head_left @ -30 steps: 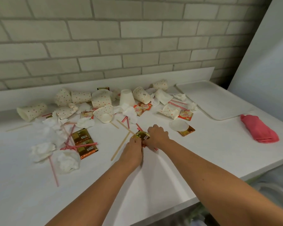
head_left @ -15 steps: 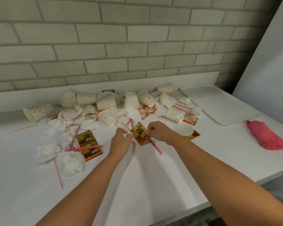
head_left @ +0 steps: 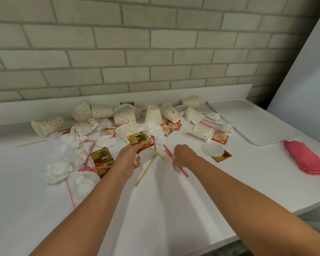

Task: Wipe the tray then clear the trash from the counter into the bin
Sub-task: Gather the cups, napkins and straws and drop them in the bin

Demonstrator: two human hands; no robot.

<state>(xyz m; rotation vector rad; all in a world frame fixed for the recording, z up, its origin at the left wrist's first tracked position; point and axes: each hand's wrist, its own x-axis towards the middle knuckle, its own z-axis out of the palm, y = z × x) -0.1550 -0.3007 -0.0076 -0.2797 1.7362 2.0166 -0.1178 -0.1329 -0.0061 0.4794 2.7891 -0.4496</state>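
Pale brick wall (head_left: 155,52) backs a white table (head_left: 155,209) littered along its far half. My left grip (head_left: 131,156) is clenched on a gold packet (head_left: 139,140), pinched between thumb and fingers, with a scrap of white tissue (head_left: 137,162) tucked under the palm. My right grip (head_left: 183,156) hangs knuckles-up over a red-striped straw (head_left: 183,171). Its fingers curl down out of sight, so I cannot tell whether they have closed on it.

I judge that straw comes next. Its long axis runs on a slant, far end toward the packet, near end trailing out by my right forearm. The right grip sits over its middle, while the left is off to the straw's left and already loaded.

Just left of the straw lie wooden stir sticks (head_left: 146,170). Beyond it are spotted paper cups (head_left: 125,117). Right of it sits a white lid (head_left: 212,149). Farther right and beyond is the tray (head_left: 253,122), and well right lies the pink cloth (head_left: 307,159). No bin shows.
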